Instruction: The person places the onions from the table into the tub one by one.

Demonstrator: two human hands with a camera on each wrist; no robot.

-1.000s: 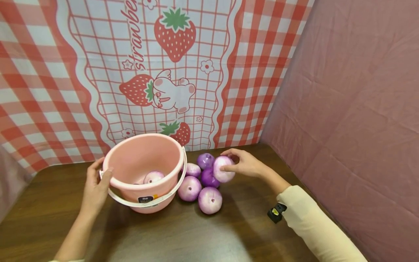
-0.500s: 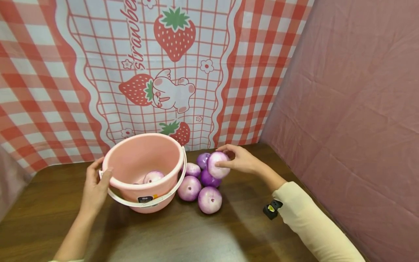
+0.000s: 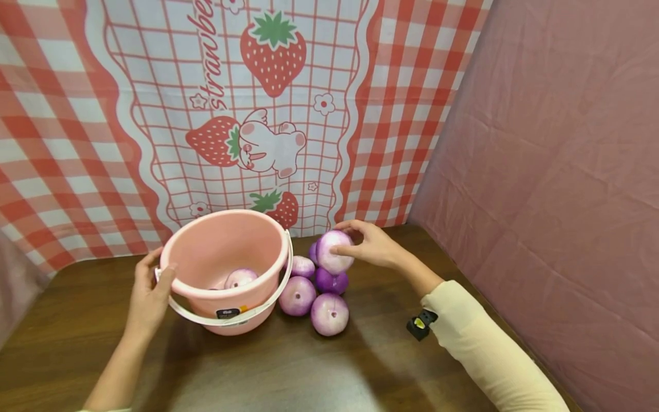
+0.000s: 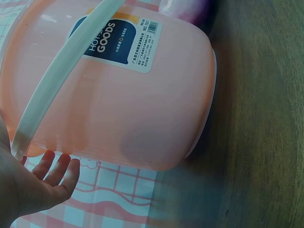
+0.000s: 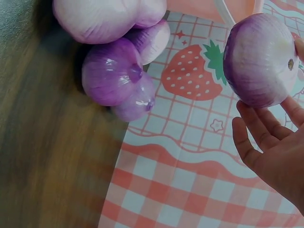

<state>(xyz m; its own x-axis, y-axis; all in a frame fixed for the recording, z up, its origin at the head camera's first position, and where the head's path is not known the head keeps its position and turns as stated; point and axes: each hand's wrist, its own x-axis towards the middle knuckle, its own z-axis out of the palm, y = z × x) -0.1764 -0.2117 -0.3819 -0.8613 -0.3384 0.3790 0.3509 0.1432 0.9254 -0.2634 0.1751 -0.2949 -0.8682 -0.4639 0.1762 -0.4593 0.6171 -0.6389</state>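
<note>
My right hand pinches a pale purple onion between thumb and fingers, lifted above a cluster of other onions. In the right wrist view, the same onion hangs clear of the table, its round cut end showing. My left hand grips the left rim of a pink bucket, thumb over the edge. The bucket tilts toward me, and an onion lies inside it. In the left wrist view, the fingertips lie beneath the bucket's side, near the handle's end.
Right of the bucket, several onions sit together, among them a pale front onion and a dark purple onion. The white handle hangs across the bucket's front. A checked strawberry cloth covers the wall behind the wooden table.
My right hand has moved left and slightly up with the onion, toward the bucket. The left hand and the bucket stay in place.
</note>
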